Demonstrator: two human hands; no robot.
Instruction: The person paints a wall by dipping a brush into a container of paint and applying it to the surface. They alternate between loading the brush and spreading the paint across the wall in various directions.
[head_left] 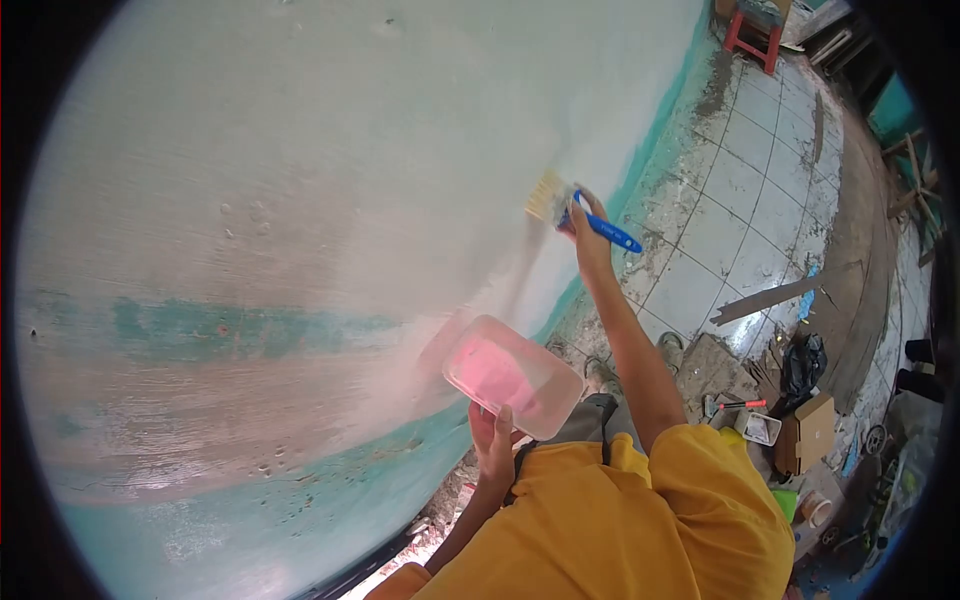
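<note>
Right now the right hand is stretched out to the wall, its fingers closed around the blue handle of a paintbrush, whose pale bristles rest against the whitish coat just beside the green strip at the base of the wall. Nearer the body, the left hand grips a clear plastic container by its lower edge, thumb over the rim; it holds pink paint and is tilted toward the wall, close to it but whether touching I cannot tell. A pinkish band and a patch of old teal show through the wall surface to the left of the container. Below the arm lies a tiled floor, dusty and littered, with a cardboard box and other clutter off to the right and a red stool well apart at the far end.

As for risk, I judge the tilted container the likeliest trouble: held by one edge only, it could tip and spill paint down the wall or onto the yellow shirt. With the arm at full reach, the loaded brush may also drip onto the tiles or stray across the green strip
</note>
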